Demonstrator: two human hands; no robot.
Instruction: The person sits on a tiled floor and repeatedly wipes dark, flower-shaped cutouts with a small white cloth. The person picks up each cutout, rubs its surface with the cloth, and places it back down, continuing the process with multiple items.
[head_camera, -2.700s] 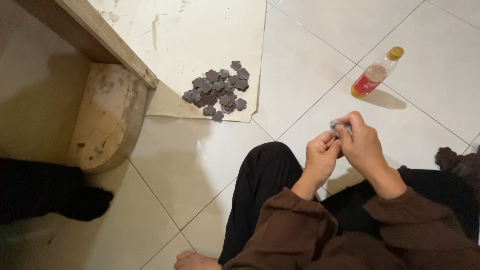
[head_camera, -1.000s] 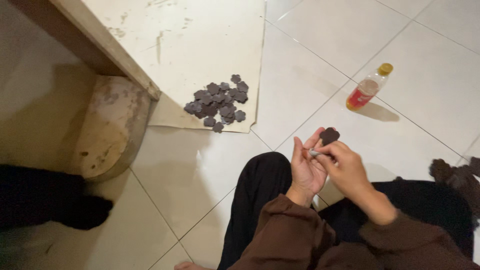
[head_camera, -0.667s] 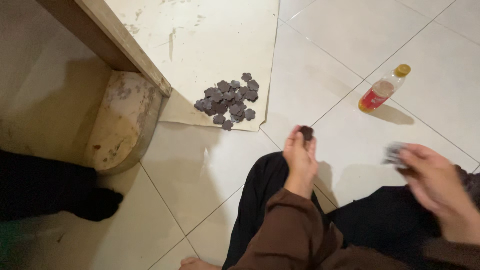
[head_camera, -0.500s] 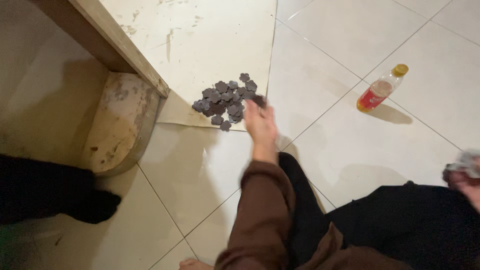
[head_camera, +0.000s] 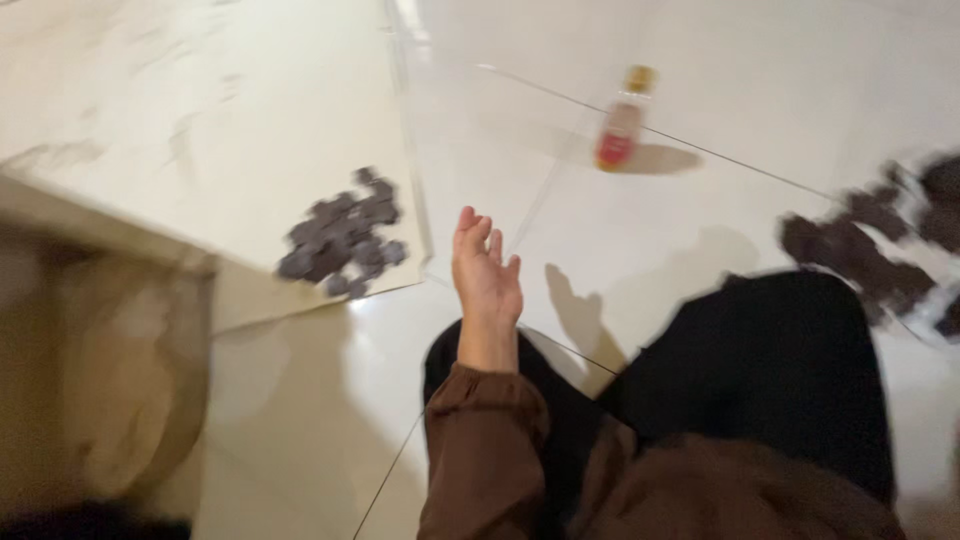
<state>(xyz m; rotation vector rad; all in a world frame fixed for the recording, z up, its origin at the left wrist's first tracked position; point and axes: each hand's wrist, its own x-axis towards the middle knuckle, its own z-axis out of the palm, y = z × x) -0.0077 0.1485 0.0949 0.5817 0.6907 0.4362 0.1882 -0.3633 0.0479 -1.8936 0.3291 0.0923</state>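
On the pale sheet lying over the tiled floor, a heap of dark flat pieces lies near the sheet's edge. They look small, thin and grey-brown, piled loosely, blurred by motion. To add pieces well, I judge a low, gentle release just above the heap is best, so nothing bounces onto the tiles. Just beside the heap hangs the left hand, fingers spread and empty. No right hand is visible

The floor was glossy, smooth tile. The sleeve looked like matt brown cloth. The bottle seemed clear plastic, the sheet matt, scuffed.
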